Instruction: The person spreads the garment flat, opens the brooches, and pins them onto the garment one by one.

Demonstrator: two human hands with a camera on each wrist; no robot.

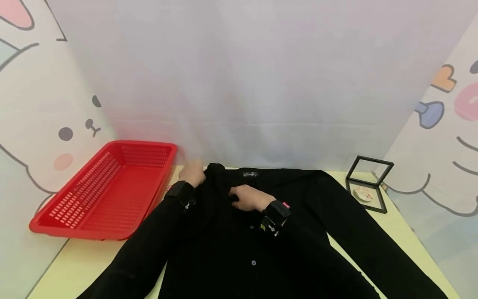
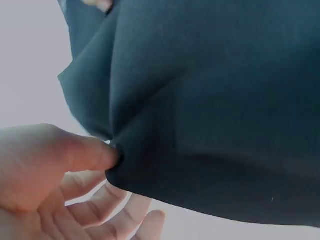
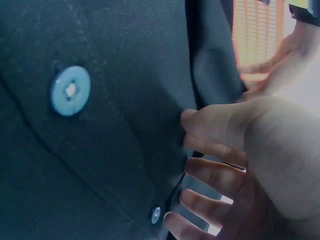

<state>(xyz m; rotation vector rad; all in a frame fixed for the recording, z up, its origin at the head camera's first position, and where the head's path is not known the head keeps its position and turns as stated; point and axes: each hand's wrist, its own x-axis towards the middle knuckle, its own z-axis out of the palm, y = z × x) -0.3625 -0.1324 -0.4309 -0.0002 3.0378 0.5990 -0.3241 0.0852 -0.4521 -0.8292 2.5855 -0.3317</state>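
Note:
A black button-up shirt (image 1: pixel 224 249) lies spread on the table, its collar label (image 1: pixel 250 174) at the far edge. My left hand (image 1: pixel 192 173) pinches the cloth at the shirt's left shoulder. In the left wrist view, the thumb (image 2: pixel 90 154) presses on the fabric's edge. Below the collar, my right hand (image 1: pixel 252 197) pinches the shirt front between thumb and fingers. Blue-grey buttons, including a large one (image 3: pixel 70 91), show beside that hand in the right wrist view. My black sleeves blend with the shirt, and my left arm hides part of its left side.
A red plastic basket (image 1: pixel 127 199) with slotted walls stands at the left. At the right back is a hinged black frame (image 1: pixel 384 182) with a small round patterned thing (image 1: pixel 363 194). Pale curtains rise behind the pale yellow table (image 1: pixel 407 232).

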